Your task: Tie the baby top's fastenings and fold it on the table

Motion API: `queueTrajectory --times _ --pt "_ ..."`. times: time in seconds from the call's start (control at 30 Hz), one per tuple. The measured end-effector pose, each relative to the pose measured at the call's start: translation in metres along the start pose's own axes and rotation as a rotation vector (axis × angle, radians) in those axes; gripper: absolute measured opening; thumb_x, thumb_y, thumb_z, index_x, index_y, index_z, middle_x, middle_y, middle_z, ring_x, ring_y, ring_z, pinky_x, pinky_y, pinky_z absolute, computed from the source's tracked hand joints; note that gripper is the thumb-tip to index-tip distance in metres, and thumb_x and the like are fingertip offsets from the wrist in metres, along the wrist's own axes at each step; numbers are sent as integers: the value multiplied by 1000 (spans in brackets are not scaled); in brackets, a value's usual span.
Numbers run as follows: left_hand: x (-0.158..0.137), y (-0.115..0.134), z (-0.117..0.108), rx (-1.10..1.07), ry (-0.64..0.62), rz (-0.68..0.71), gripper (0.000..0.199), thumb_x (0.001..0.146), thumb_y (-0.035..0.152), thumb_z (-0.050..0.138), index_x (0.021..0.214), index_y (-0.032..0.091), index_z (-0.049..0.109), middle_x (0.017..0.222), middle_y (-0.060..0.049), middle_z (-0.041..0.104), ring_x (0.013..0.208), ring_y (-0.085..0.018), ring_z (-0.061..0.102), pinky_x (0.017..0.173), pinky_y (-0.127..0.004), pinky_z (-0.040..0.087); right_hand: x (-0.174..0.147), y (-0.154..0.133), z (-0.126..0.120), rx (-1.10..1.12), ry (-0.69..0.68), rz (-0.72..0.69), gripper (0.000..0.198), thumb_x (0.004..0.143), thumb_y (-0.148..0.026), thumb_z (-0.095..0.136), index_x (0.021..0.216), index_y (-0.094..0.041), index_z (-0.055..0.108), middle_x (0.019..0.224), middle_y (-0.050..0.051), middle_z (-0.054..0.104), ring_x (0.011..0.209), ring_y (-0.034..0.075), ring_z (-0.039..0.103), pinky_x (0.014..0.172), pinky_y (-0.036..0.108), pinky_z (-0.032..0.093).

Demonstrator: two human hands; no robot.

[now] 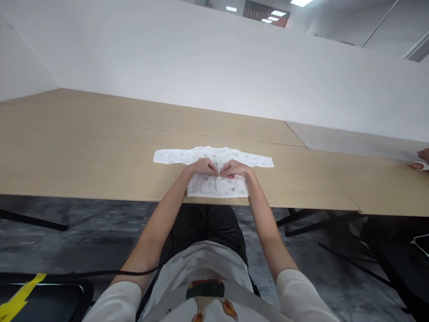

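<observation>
A small white long-sleeved baby shirt (201, 190) with a faint print lies flat on the wooden table (100, 156), its neckline away from me and its sleeves spread to both sides. My left hand (205, 167) pinches the fabric at the front opening, about mid-chest. Facing it, my right hand (233, 168) pinches the other side of the same opening. The fingertips of both hands almost meet at the middle seam. Whatever fastening may lie between them is too small to make out.
A white partition (201, 67) rises behind the table. At the far right edge another person's hand (424, 154) shows near a white cloth. A black cable (110, 272) runs past my left side, above a black surface with yellow tape (23, 293).
</observation>
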State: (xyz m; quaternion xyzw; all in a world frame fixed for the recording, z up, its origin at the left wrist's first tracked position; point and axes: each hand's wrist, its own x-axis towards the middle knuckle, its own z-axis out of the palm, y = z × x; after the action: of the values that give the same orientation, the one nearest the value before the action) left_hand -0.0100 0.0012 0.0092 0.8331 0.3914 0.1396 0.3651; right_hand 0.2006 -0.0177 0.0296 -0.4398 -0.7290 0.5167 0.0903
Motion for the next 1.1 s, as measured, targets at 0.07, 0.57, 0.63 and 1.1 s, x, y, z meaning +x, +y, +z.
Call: queueTrajectory --times 0.07,0.57,0.63,1.1 --pt "0 3 1 43 18 -8 28 62 44 71 74 19 77 70 -2 71 68 -15 58 64 -23 39 0 -1 1 -19 10 0 19 64 -28 71 71 -11 70 46 -2 54 42 6 46 43 19 36" --pt "-7 20 3 118 64 -101 22 61 39 72 71 20 76 70 -1 71 70 -17 60 70 -27 41 7 -1 6 -5 60 34 26 61 -35 75 60 -12 64 47 0 54 44 8 47 41 20 34" --pt "-6 19 3 99 53 -78 23 61 39 71 72 20 76 69 -1 71 70 -16 59 70 -26 41 6 -1 7 9 66 33 25 62 -33 75 59 -11 63 45 -1 53 43 7 46 41 20 32" --pt "-5 11 1 -28 53 -28 23 64 35 65 71 16 76 63 0 66 62 -13 52 57 -23 37 -1 -7 3 79 85 -6 12 64 -23 69 65 -11 67 49 -2 54 43 6 44 42 20 33"
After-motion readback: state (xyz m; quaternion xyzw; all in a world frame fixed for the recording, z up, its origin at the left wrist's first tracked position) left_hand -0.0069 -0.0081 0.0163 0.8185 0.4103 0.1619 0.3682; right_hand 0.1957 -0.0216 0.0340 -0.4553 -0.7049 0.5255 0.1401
